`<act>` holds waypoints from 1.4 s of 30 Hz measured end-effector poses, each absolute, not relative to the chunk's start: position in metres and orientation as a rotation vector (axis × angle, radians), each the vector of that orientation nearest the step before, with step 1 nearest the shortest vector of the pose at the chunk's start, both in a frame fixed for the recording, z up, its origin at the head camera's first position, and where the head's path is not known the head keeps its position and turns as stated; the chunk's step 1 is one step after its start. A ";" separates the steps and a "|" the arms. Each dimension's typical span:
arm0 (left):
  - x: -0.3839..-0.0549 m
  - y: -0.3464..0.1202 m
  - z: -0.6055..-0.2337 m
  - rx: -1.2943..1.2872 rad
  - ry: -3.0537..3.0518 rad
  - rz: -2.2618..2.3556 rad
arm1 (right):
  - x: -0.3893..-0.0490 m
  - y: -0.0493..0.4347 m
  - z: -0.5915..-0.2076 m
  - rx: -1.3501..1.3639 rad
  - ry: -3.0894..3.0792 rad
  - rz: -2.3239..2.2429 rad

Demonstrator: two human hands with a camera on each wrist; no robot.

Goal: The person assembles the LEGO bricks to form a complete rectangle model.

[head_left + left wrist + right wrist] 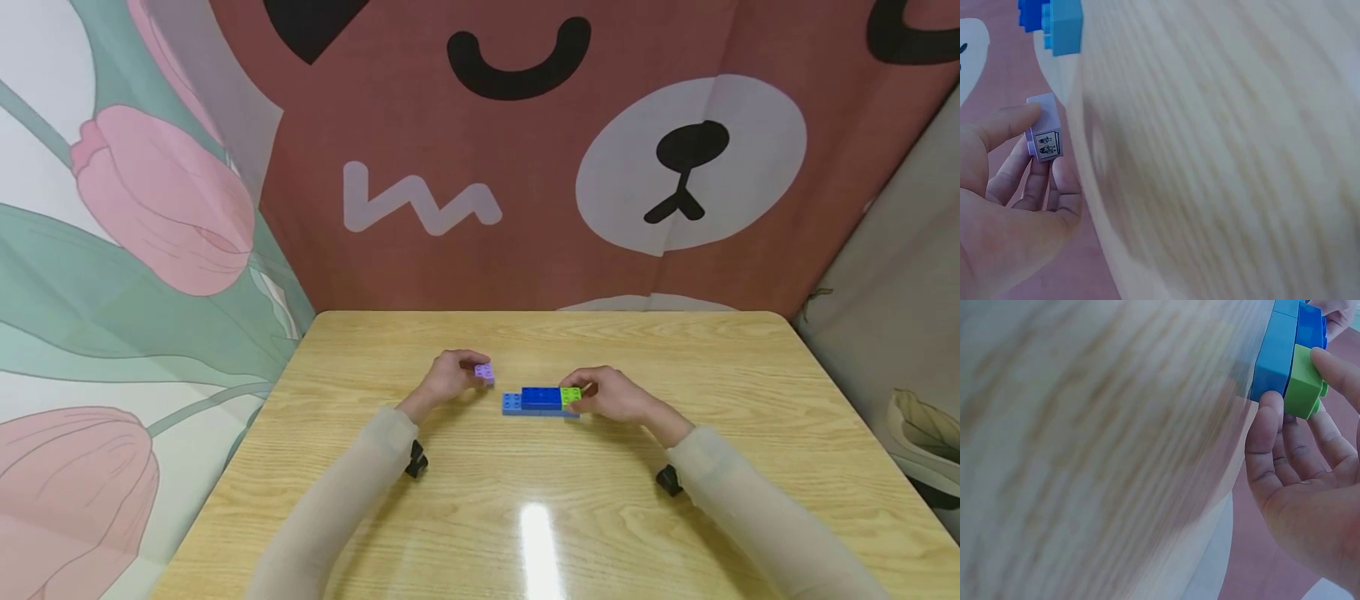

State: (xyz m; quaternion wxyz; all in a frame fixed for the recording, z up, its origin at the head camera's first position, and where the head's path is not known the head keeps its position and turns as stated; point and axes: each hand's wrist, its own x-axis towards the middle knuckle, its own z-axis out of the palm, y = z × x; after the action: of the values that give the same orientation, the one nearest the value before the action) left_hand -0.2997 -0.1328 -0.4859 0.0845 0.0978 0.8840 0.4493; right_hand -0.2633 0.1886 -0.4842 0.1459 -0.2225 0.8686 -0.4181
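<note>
My left hand (450, 375) pinches a small purple brick (484, 372) between thumb and fingers, left of the joined bricks. In the left wrist view, a dark printed picture marks one side of this purple brick (1050, 115). My right hand (613, 394) grips a lime-green brick (572, 397) at the right end of the stack. The green brick sits against the dark blue brick (541, 398), both over a light blue base (512, 407). A seam divides the base (1274, 357) in the right wrist view. Studs show bare at its left end.
The wooden table (480, 467) reaches back to a red cloth (420, 275) with a printed bear face. A tulip-patterned cloth (150, 333) hangs along the left side. Dark wrist-worn devices (417, 460) sit below both sleeves.
</note>
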 end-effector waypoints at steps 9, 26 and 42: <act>-0.288 -0.125 -0.472 0.359 2.530 1.356 | -0.264 0.189 -0.485 -0.639 2.505 -1.199; -0.276 -0.108 -0.469 0.480 2.497 1.281 | -0.265 0.189 -0.486 -0.636 2.507 -1.199; -0.271 -0.099 -0.471 0.527 2.521 1.222 | -0.265 0.189 -0.484 -0.610 2.531 -1.180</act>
State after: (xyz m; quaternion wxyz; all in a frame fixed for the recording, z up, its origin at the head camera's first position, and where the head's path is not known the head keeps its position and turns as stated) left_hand -0.2706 -0.0993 -0.4712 0.1453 0.1828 0.8750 0.4241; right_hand -0.2645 0.1886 -0.4839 0.1412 -0.2112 0.8766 -0.4087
